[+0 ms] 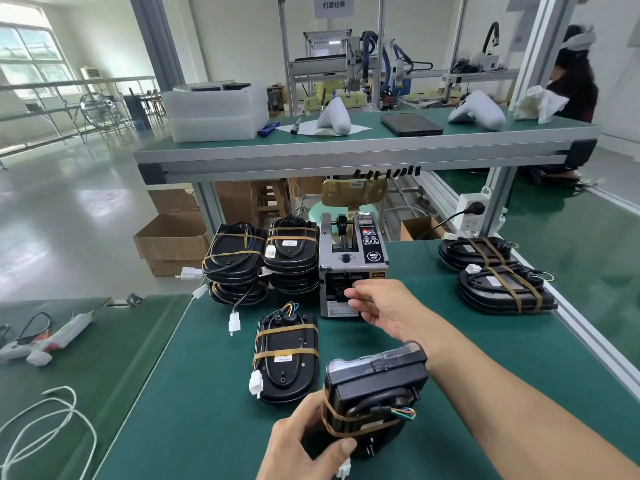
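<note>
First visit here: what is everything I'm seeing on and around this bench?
banded units: several, black, stacked and flat on the green mat
held unit: one, black, near edge
tape dispenser: one, grey, mid-mat
cardboard boxes: at least two, brown, floor left
plastic trays: stacked, translucent white, upper shelf
cable: one, white, left table
left hand: one, grips the held unit
right hand: one, reaches to the tape dispenser's outlet

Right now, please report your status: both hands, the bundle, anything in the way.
Left hand grips black banded bundle, tilted up. Right hand at tape dispenser outlet, fingers curled; tape not visible. Second bundle on mat, not blocking.
</note>
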Available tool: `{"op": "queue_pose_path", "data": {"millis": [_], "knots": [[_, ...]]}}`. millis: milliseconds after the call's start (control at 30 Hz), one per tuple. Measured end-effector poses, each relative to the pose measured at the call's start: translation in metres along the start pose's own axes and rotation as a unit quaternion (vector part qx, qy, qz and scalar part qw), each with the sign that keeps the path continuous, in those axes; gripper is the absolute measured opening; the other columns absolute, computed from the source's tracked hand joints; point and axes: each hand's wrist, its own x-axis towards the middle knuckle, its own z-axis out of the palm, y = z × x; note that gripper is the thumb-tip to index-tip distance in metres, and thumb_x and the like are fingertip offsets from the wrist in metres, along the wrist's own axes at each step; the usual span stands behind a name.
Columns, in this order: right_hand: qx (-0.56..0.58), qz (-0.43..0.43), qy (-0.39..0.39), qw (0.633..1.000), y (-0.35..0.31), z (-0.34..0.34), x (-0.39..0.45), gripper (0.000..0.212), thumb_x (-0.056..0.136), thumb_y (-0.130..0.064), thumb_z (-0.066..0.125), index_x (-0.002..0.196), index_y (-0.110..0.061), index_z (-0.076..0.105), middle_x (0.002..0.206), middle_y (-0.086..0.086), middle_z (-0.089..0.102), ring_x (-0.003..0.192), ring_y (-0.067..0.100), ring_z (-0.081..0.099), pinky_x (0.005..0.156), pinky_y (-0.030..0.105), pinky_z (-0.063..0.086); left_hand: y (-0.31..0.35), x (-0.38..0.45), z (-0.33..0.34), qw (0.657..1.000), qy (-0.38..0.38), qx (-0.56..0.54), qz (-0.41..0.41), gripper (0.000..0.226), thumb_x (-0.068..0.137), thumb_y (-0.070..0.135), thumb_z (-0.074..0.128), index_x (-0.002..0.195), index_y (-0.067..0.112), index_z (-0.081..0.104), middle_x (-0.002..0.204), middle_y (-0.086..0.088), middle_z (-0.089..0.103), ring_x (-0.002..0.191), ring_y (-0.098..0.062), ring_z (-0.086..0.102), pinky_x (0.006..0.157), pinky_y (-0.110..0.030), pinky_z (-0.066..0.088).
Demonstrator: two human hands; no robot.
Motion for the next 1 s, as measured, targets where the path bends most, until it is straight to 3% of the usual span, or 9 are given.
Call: {"op": "queue_pose_path", "data": {"millis": [433, 633, 800, 1000], "knots": [[0.068, 0.048, 0.039, 0.996, 0.002, 0.013, 0.009, 0.008, 0.097, -0.016, 0.068, 0.100, -0.011, 0.074, 0.084, -0.001, 0.081, 0.057, 0.004, 0.069, 0.062, 0.024, 0.048, -0.002, 0.001, 0.000, 1.000, 0.003, 0.019, -0.006, 0.068, 0.090, 0.038, 0.088, 0.149, 0.032, 0.056, 0.122, 0.001, 0.079, 0.117, -0.019, 0.074, 0.104, -0.023, 0.052], [0.072, 0.012, 0.121, 0.990, 0.003, 0.025, 0.013, 0.008, 0.090, -0.007, 0.075, 0.083, -0.008, 0.071, 0.069, 0.004, 0.077, 0.044, 0.007, 0.065, 0.047, 0.018, 0.043, -0.007, 0.000, -0.001, 1.000, 0.008, 0.026, -0.007, 0.070, 0.090, 0.038, 0.088, 0.151, 0.030, 0.055, 0.121, 0.001, 0.079, 0.116, -0.019, 0.075, 0.104, -0.029, 0.054], [0.096, 0.013, 0.166, 0.981, 0.004, 0.032, 0.016, 0.004, 0.087, -0.002, 0.076, 0.087, -0.001, 0.072, 0.076, 0.013, 0.078, 0.041, 0.010, 0.065, 0.036, 0.014, 0.040, -0.009, 0.000, -0.002, 1.000, 0.010, 0.028, -0.006, 0.074, 0.089, 0.039, 0.088, 0.154, 0.035, 0.052, 0.120, 0.003, 0.080, 0.116, -0.017, 0.075, 0.101, -0.022, 0.053], [0.115, 0.018, 0.197, 0.973, 0.006, 0.040, 0.019, 0.005, 0.085, -0.002, 0.075, 0.086, 0.001, 0.071, 0.060, 0.008, 0.074, 0.039, 0.009, 0.063, 0.035, 0.014, 0.040, -0.009, -0.001, -0.003, 1.000, 0.006, 0.019, -0.001, 0.081, 0.087, 0.044, 0.089, 0.156, 0.043, 0.046, 0.120, 0.006, 0.079, 0.116, -0.014, 0.074, 0.103, -0.023, 0.053]]}}
